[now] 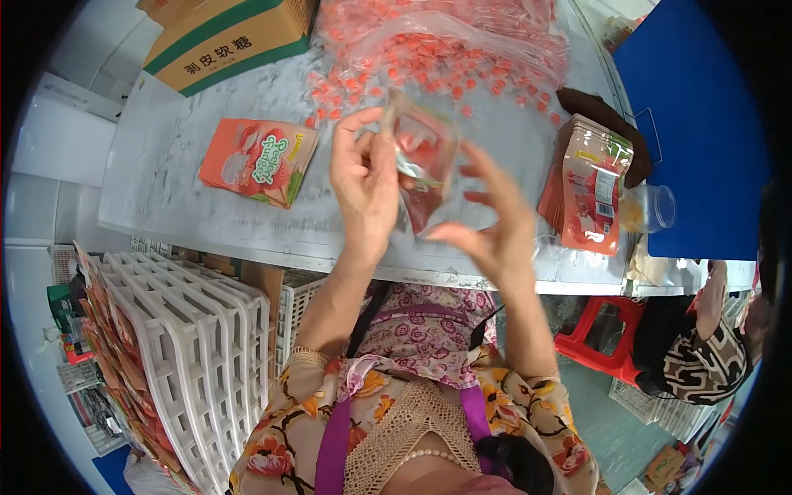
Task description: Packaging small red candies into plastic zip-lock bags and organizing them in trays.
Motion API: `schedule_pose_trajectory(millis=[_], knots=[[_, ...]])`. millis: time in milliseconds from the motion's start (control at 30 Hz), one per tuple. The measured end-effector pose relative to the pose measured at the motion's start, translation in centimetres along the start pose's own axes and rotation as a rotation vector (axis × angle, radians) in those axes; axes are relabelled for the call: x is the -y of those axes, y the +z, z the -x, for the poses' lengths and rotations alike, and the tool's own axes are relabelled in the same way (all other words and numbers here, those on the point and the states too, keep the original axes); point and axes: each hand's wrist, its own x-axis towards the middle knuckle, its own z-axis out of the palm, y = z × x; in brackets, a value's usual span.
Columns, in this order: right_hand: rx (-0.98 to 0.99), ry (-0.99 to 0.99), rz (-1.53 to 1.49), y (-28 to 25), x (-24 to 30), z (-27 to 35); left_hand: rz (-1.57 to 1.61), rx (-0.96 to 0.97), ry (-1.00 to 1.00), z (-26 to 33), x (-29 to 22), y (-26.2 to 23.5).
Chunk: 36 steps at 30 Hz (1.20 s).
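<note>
A red pouch with a shiny, partly clear face [427, 148] is held up above the table, tilted, its details smeared by motion. My left hand [367, 181] grips its left edge, fingers and thumb closed on it. On the pouch's other side my right hand [503, 223] is spread, thumb and fingers apart and slightly blurred; its thumb tip is close to the pouch's lower corner. To the left lies a stack of flat pink-red pouches [260, 161]. Another stack of red pouches [590, 186] lies to the right, its printed back up.
Many small red wrapped candies [450, 70] spread from clear plastic bags [429, 33] at the far side. A cardboard box [231, 54] stands far left. At right are a clear plastic jar [652, 208] and a blue panel [701, 124]. White crates [190, 330] stand below left; a red stool [598, 338] stands below right.
</note>
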Motion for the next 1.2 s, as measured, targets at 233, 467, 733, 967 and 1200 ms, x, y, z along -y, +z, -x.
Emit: schedule_pose_trajectory(millis=[233,467,733,967,1200], knots=[[-0.05,0.12,-0.085,-1.7,-5.7,1.2,-0.249,0.165,0.365,-1.3,2.9,-5.4],[-0.004,0.032,-0.084,-2.9,-5.1,0.3,0.073,0.371,0.068,-2.2,7.5,-5.5],[-0.04,0.027,-0.01,-4.3,-5.5,0.7,-0.082,0.15,0.292,-0.2,6.3,-4.3],[-0.051,0.04,-0.19,-4.5,-5.9,0.7,0.188,0.336,0.039,-0.3,5.5,-3.6],[-0.018,0.032,-0.089,-4.7,-4.9,1.1,-0.099,0.645,-0.094,-0.9,3.9,-3.4]])
